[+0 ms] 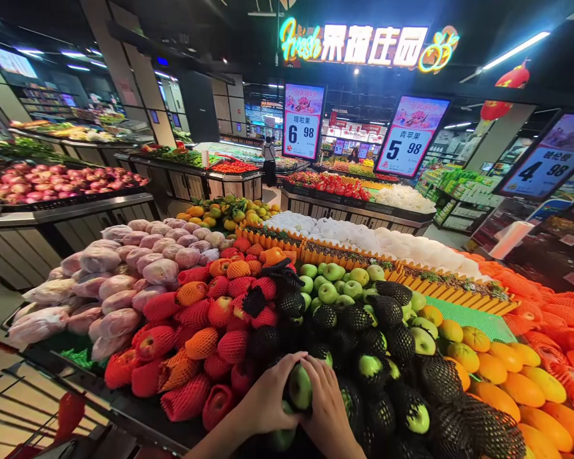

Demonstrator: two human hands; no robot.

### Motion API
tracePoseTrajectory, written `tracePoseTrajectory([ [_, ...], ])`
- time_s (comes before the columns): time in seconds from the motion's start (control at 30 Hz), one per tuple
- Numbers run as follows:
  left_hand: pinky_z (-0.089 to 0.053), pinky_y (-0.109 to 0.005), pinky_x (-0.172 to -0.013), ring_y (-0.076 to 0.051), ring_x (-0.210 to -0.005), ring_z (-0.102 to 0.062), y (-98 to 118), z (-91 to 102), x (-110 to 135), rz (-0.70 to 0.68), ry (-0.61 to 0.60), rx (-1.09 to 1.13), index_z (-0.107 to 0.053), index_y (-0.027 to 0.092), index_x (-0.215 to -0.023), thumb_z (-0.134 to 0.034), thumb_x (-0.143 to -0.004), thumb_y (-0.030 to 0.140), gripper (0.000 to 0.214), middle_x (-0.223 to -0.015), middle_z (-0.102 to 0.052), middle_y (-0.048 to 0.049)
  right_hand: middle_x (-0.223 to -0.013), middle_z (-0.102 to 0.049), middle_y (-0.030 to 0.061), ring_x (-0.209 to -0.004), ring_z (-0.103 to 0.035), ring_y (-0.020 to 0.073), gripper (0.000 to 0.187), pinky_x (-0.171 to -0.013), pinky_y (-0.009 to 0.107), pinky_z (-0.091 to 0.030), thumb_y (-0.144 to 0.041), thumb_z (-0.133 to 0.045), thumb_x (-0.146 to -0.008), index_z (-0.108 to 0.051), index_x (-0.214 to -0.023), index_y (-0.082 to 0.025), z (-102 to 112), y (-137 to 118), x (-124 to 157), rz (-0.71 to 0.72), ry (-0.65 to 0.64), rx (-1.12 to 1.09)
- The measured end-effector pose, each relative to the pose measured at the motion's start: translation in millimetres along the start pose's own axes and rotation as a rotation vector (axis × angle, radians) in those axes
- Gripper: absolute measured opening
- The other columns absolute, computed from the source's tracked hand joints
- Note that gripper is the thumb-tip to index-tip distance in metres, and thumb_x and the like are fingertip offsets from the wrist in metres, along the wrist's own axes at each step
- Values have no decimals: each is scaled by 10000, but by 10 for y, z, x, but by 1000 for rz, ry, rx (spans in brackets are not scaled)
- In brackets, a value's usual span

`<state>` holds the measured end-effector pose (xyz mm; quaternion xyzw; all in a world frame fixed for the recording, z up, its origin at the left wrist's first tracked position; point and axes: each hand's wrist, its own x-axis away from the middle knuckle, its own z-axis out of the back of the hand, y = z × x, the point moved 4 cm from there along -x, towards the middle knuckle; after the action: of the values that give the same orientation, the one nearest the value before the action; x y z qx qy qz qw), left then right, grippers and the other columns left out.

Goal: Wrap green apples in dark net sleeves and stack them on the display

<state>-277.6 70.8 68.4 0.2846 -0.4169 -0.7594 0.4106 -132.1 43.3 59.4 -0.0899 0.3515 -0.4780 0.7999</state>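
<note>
A green apple point(300, 387) sits between my two hands at the front of the fruit display. My left hand point(270, 389) curves round its left side, and my right hand point(324, 396) wraps its right side, with the fingertips of both meeting at the top. Just below lies another green apple point(282, 438), partly hidden by my left hand. To the right are green apples in black foam nets point(370, 368), some with the net pulled partly off. Red apples in red and orange foam nets point(217, 396) lie close on the left.
Wrapped pinkish fruit point(119, 287) is piled at the left, and oranges point(502, 386) at the right. A yellow fence divider point(349, 255) runs behind the apples, with white-netted fruit point(363, 233) beyond. A shopping cart point(23, 408) stands lower left. A person point(269, 159) stands in the distance.
</note>
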Motion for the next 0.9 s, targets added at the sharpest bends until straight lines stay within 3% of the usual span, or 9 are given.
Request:
tracePoseTrajectory([
  [0.13, -373, -478, -1158, -322, -1326, -492, -129, -11, -5, 68, 58, 16, -389, 207, -1413, -733, -556, 132, 927, -1434, -515, -138, -1535, -439, 144, -1408, -444, 303, 981, -1102, 500, -472, 16, -608, -632, -255, -1512, -239, -29, 76, 77, -99, 15, -105],
  [0.23, -355, -485, -1166, -311, -1355, -453, -203, 9, -2, 91, 77, 20, -309, 214, -1468, -675, -574, 108, 971, -1470, -462, -138, -1593, -360, 128, -1449, -388, 296, 986, -1135, 512, -434, 17, -630, -665, -252, -1530, -266, -53, 112, 116, -175, -100, -132],
  [0.3, -347, -471, -1172, -297, -1352, -450, -241, 22, -9, 85, 84, -30, -337, 224, -1458, -641, -579, 95, 939, -1455, -459, -122, -1610, -340, 109, -1443, -398, 294, 996, -1144, 513, -423, 30, -633, -666, -269, -1537, -288, -53, 104, 142, -196, -187, -130],
  [0.43, -460, -417, -1065, -287, -1207, -554, -364, -36, -56, 168, -31, -211, -442, 208, -1407, -677, -550, 119, 893, -1369, -488, -119, -1621, -326, 96, -1422, -424, 306, 1004, -1140, 515, -424, 7, -662, -682, -264, -1550, -303, -10, 72, 197, -231, -245, -117],
  [0.7, -331, -509, -1154, -377, -1331, -413, -424, -155, -152, 179, -147, -509, -494, 196, -1410, -837, -538, 295, 943, -1378, -540, -133, -1582, -401, 102, -1387, -477, 297, 908, -1120, 501, -454, -68, -673, -777, -256, -1552, -290, 101, 52, 232, -218, -175, -105],
  [0.8, -351, -511, -1145, -368, -1330, -414, -427, -76, -202, 120, -196, -512, -503, 200, -1408, -843, -549, 314, 931, -1363, -551, -134, -1572, -420, 101, -1375, -493, 297, 904, -1107, 494, -470, -81, -677, -783, -255, -1554, -290, 159, 70, 271, -196, -138, -100],
  [0.9, -395, -486, -1126, -320, -1308, -460, -482, 214, -342, 22, -133, -464, -497, 221, -1416, -780, -692, 404, 798, -1379, -536, -130, -1543, -465, 97, -1329, -546, 289, 897, -1071, 467, -511, -88, -675, -787, -263, -1554, -301, 231, 110, 379, -187, -80, -84],
])
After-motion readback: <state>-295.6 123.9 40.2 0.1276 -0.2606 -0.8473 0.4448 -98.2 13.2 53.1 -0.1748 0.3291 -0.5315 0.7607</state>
